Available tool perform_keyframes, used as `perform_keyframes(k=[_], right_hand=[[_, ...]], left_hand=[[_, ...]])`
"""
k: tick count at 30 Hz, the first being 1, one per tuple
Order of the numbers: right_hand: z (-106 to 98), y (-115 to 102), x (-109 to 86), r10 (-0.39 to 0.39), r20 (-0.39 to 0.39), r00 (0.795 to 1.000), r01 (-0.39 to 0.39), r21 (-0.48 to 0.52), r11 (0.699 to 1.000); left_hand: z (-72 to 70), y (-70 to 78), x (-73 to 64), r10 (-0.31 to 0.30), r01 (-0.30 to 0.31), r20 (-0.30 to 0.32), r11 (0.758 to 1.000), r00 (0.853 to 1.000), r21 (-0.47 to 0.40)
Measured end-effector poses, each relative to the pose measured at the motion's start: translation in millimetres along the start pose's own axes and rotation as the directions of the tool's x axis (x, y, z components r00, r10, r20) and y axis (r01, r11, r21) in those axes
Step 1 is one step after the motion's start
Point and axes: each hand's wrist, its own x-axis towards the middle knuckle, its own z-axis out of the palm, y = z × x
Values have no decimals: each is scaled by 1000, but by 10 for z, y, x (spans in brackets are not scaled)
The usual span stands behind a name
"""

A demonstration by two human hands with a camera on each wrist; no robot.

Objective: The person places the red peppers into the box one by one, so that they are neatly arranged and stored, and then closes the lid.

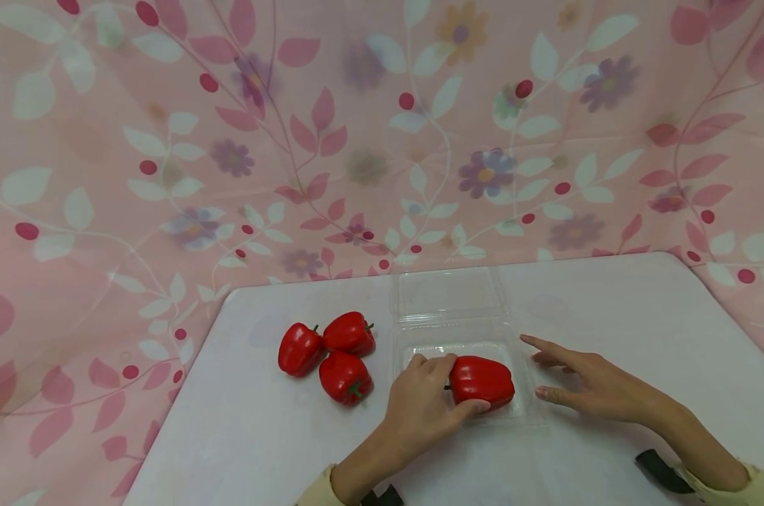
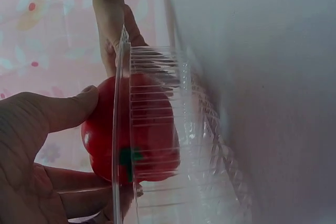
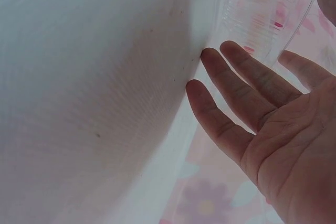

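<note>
With twelve o'clock straight away from me, my left hand (image 1: 419, 399) pinches a glossy red pepper (image 1: 481, 381) between the thumb, on its seven-o'clock side, and the fingers, bent against it toward ten. The pepper lies on its side within the clear plastic base (image 1: 483, 347), in its half nearer four o'clock, the stem pointing to nine, toward my palm. From my left wrist I see part of it standing above the rim and the rest through the ribbed wall; whether it bears fully on the floor of the base I cannot tell.

My right hand (image 1: 584, 386) is at three o'clock of the base, just beside its edge, holding nothing. Its fingers are extended and spread, with the thumb apart from them; I cannot tell whether any tip touches the plastic.

The clear lid (image 1: 448, 294) lies folded back at twelve o'clock from the base. At nine o'clock, well apart from the container, three more red peppers sit close together on the white surface (image 1: 230, 436): one at nine of the cluster (image 1: 301, 349), one at one (image 1: 350, 333), one at five (image 1: 346, 378) with its green stem turned toward me. Pink flowered cloth (image 1: 369, 169) hangs beyond the surface.
</note>
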Motion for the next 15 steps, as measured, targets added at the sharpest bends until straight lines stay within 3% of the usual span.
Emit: perform_keyframes(k=[6, 15], right_hand=[[-1, -5, 0, 3, 11, 1000, -3, 11, 1000], [9, 11, 4, 23, 12, 1000, -23, 4, 1000]], left_hand=[[71, 28, 25, 16, -15, -11, 998, 1000, 58], [159, 37, 25, 2, -5, 30, 995, 1000, 101]])
